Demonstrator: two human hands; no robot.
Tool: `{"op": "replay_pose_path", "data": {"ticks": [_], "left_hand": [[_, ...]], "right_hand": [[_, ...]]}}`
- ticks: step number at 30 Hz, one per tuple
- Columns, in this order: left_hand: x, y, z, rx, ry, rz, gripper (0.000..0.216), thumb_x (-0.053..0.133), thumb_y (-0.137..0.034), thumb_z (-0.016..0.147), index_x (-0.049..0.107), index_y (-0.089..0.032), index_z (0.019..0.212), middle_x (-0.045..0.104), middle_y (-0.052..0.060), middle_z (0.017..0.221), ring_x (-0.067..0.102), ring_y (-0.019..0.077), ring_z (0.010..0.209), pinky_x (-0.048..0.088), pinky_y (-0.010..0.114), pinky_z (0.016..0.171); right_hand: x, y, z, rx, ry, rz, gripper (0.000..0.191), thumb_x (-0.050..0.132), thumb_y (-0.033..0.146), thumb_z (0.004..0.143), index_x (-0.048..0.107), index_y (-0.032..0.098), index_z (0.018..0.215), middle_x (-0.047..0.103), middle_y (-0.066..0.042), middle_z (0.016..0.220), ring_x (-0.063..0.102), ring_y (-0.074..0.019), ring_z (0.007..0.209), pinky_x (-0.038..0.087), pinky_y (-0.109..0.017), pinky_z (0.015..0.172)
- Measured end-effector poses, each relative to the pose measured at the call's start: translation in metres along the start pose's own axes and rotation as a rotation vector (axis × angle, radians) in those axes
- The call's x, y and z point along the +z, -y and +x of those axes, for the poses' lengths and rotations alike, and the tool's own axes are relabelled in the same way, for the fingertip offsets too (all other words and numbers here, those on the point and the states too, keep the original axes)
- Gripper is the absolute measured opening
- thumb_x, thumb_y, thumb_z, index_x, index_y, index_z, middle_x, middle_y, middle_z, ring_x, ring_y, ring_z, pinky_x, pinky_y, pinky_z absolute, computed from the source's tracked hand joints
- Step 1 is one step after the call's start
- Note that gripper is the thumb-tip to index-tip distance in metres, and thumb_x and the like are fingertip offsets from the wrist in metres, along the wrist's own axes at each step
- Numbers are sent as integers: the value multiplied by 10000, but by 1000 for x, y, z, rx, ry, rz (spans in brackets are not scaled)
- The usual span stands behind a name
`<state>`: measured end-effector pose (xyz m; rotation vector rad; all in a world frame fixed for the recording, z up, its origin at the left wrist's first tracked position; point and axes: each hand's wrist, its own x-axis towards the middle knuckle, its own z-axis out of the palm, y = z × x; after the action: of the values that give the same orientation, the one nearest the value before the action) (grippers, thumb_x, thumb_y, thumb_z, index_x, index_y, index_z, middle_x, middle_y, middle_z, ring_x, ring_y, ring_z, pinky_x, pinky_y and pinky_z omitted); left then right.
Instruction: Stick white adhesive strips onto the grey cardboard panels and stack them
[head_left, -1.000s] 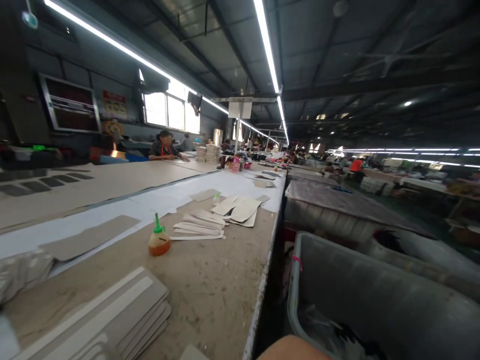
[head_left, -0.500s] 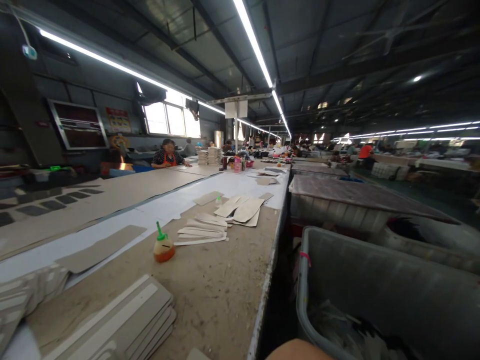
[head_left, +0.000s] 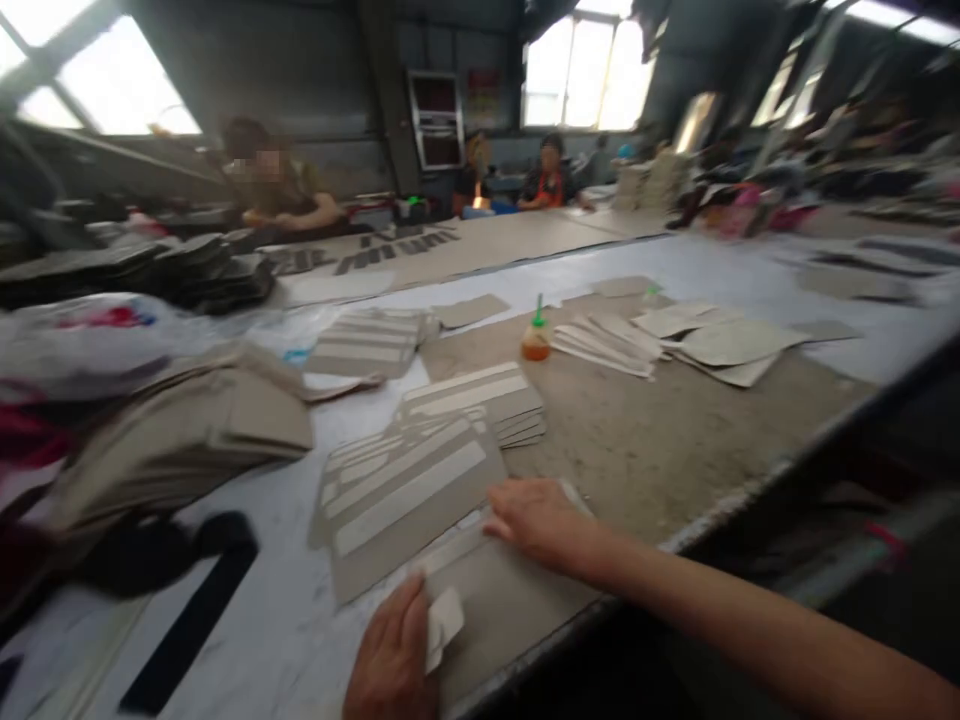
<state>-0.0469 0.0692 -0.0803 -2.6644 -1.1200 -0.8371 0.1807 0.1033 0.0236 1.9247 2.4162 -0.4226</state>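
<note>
Close to the table's front edge lies a grey-beige flat panel [head_left: 517, 610]. My right hand [head_left: 540, 520] rests on its far edge, fingers bent and close together over a pale strip; whether they grip it is hidden. At the panel's left end, my left hand [head_left: 394, 645] is closed around a few small white strips [head_left: 444, 625] that stick out beside the fingers. Just beyond are overlapping grey panels with white strips on them [head_left: 412, 500], and a fanned stack of similar panels [head_left: 480, 400] behind. A squeeze bottle with green nozzle and orange-brown liquid [head_left: 536, 345] stands farther back.
Loose pale cut pieces [head_left: 735, 340] lie to the right of the bottle. At left are a bundle of folded beige pieces [head_left: 202, 430], a black strap [head_left: 191, 620] and a plastic bag [head_left: 112, 340]. Two people sit across the table. The table edge [head_left: 720, 515] runs diagonally at right.
The view has swung left and down. Both my hands now show at the panel near the table's edge; before, only a bit of skin showed at the bottom.
</note>
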Motion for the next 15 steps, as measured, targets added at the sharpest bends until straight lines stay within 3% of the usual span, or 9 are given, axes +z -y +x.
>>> {"op": "replay_pose_path", "data": {"ticks": [4,15], "left_hand": [[-13,-17,7,-127,12,60,522,320,77,654,538,-101,1092,594,121,1137,516,200,1095,491,360,910],[-16,-24,13,-150,44,-15,543,324,113,654,505,-49,1140,545,168,1205,438,217,1188,470,392,955]], "right_hand": [[12,-12,3,-61,-14,-40,180,508,315,882,610,167,871,666,-60,877,627,-220,831,431,-281,658],[13,-15,8,-62,39,-65,187,478,296,899,607,182,826,653,-35,839,611,-192,777,361,-264,609]]}}
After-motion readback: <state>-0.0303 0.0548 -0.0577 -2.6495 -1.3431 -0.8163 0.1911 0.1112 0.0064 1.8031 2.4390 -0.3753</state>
